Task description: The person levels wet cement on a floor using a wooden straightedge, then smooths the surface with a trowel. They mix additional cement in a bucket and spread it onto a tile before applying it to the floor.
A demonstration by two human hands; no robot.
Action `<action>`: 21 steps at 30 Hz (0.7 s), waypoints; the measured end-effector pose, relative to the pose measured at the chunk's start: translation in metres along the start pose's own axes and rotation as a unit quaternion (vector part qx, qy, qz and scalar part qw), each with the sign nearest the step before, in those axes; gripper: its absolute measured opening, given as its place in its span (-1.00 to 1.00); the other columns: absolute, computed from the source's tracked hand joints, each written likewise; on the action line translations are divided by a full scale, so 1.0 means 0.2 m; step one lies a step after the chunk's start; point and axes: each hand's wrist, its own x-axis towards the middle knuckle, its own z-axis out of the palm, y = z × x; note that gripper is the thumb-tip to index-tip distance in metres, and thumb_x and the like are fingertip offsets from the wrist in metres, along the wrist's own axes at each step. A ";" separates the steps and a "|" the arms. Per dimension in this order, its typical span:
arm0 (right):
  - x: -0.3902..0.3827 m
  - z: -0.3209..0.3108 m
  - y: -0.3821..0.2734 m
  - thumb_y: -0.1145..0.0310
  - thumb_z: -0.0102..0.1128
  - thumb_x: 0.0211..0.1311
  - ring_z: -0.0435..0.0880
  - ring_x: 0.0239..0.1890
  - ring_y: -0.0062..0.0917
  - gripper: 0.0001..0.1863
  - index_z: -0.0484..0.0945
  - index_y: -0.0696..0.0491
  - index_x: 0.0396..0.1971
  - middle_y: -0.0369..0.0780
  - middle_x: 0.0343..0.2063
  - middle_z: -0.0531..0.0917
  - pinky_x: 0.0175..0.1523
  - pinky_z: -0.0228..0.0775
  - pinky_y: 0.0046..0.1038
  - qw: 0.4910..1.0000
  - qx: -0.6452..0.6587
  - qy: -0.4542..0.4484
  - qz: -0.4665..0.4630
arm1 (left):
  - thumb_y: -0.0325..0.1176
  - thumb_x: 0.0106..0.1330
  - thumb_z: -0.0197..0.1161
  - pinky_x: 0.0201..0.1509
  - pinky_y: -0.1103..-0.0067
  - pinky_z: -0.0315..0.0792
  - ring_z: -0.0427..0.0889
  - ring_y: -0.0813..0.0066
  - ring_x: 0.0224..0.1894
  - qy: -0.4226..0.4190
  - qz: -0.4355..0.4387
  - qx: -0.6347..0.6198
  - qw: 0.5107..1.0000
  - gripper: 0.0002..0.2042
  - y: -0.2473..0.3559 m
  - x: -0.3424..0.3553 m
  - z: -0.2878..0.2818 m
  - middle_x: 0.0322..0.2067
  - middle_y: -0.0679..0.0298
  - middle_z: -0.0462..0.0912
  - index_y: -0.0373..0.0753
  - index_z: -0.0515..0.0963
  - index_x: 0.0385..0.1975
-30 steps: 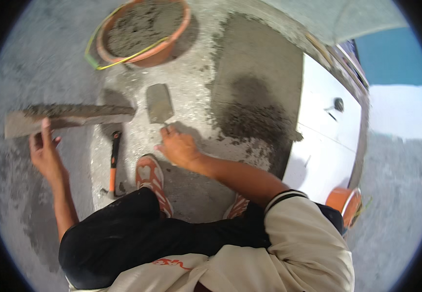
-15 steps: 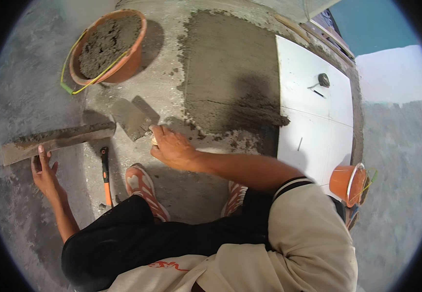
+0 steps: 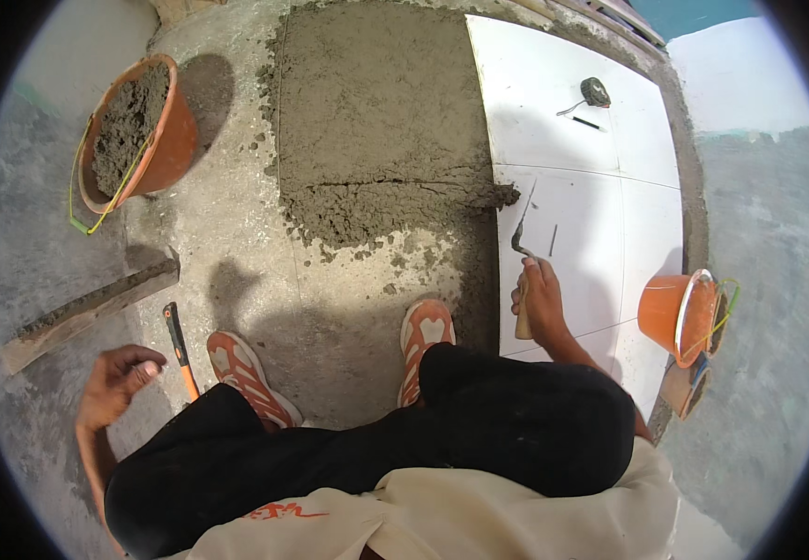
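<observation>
Trowel [image 3: 518, 241] and right hand [image 3: 542, 297] were together over the white tiles [image 3: 570, 140], the grip wrapped round the wooden handle [image 3: 523, 324], with the bent neck and thin blade pointing away from the person and the blade seen nearly edge-on. Left hand [image 3: 115, 385] was well apart on the other side, its grip partly open, fingers loosely bent, with nothing visible in it; it was just beside a hammer [image 3: 179, 341] with a black and orange handle and near a long straight bar [image 3: 97, 314] crusted with grey mortar along its top. Beyond that bar, a large orange bucket [image 3: 173, 140] with a yellow-green handle held more mortar [image 3: 127, 126]. A broad mortar bed [image 3: 381, 103] covered the floor [image 3: 348, 299] ahead of the feet, smooth over most of its surface and lumpy along the near edge, where one clump lapped onto the tiles. On the tiles lay a dark tape measure [image 3: 595, 91] and, just beside it, a black pen [image 3: 588, 123]. A smaller orange bucket [image 3: 666, 313] was at the tiles' right edge.
</observation>
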 end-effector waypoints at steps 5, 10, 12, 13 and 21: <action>0.10 0.29 -0.06 0.03 0.01 0.65 0.49 -0.56 -0.59 -0.61 0.43 0.07 0.11 -0.26 -0.37 0.44 -0.56 0.40 -0.48 0.998 0.024 -0.053 -0.021 | -0.10 0.49 0.39 -0.10 0.46 0.51 0.62 0.52 -0.21 -0.018 -0.009 0.194 0.981 -0.62 0.41 0.11 -0.06 -0.32 0.24 0.73 -0.41 0.71 -0.17; 0.29 0.22 -0.32 0.01 0.16 0.58 0.62 -0.57 -0.57 -0.55 0.44 0.07 0.14 -0.21 -0.40 0.65 -0.43 0.55 -0.41 0.970 -0.161 -0.075 -0.168 | -0.08 0.50 0.38 -0.12 0.46 0.52 0.64 0.51 -0.23 -0.057 0.041 0.230 0.971 -0.61 0.54 0.23 0.06 -0.32 0.24 0.73 -0.38 0.72 -0.13; 0.46 -0.09 -0.28 0.07 0.18 0.54 0.76 -0.27 -0.03 -0.56 0.46 0.10 0.14 0.05 -0.19 0.73 -0.08 0.59 -0.06 0.905 -0.334 0.026 -0.262 | -0.07 0.49 0.39 -0.08 0.45 0.53 0.65 0.49 -0.19 -0.092 0.012 0.162 0.982 -0.61 0.50 0.25 0.11 -0.28 0.23 0.74 -0.37 0.71 -0.09; 0.48 -0.22 -0.28 0.08 0.14 0.56 0.71 -0.07 0.07 -0.59 0.48 0.08 0.15 0.04 -0.12 0.73 -0.03 0.55 -0.01 0.831 -0.431 0.090 -0.339 | -0.07 0.48 0.39 -0.07 0.44 0.54 0.66 0.48 -0.17 -0.110 -0.004 0.125 0.986 -0.60 0.47 0.26 0.14 -0.26 0.22 0.75 -0.36 0.71 -0.06; 0.56 -0.20 -0.49 0.08 0.16 0.55 0.75 -0.19 -0.13 -0.67 0.64 -0.01 0.04 -0.12 -0.20 0.71 -0.11 0.60 -0.12 0.695 -0.591 -0.027 -0.409 | -0.13 0.50 0.37 -0.05 0.42 0.54 0.66 0.43 -0.16 -0.085 -0.022 0.187 0.978 -0.64 0.40 0.29 0.12 -0.22 0.16 0.74 -0.36 0.70 -0.03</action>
